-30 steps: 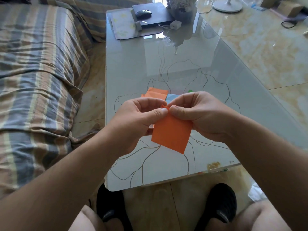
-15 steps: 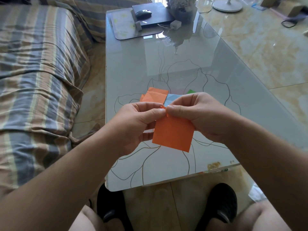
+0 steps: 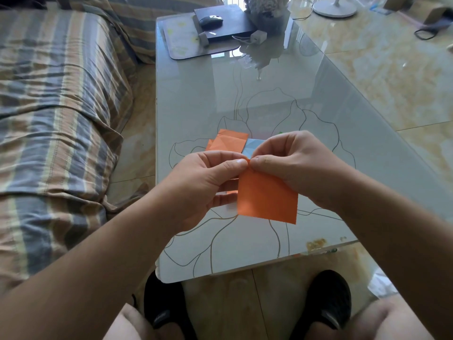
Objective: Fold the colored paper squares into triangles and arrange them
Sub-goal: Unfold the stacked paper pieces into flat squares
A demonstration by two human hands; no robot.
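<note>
An orange paper square (image 3: 267, 197) hangs in the air above the glass table (image 3: 269, 99). My left hand (image 3: 203, 185) and my right hand (image 3: 296, 163) both pinch its top corner, thumbs and forefingers meeting there. Behind my hands, on the table, lie creased orange paper pieces (image 3: 229, 142), a light blue paper (image 3: 252, 148) beside them, and a sliver of green paper (image 3: 280, 132) mostly hidden by my right hand.
A striped sofa (image 3: 56, 119) runs along the table's left side. At the table's far end sit a mat (image 3: 186, 40), a dark box (image 3: 225, 25) with a mouse (image 3: 210, 20) on it, and a plant pot (image 3: 267, 11). My shoes (image 3: 326, 305) show below the near edge.
The orange square has turned slightly clockwise and shifted right while both hands keep pinching its top corner. The hands sit a little higher than before.
</note>
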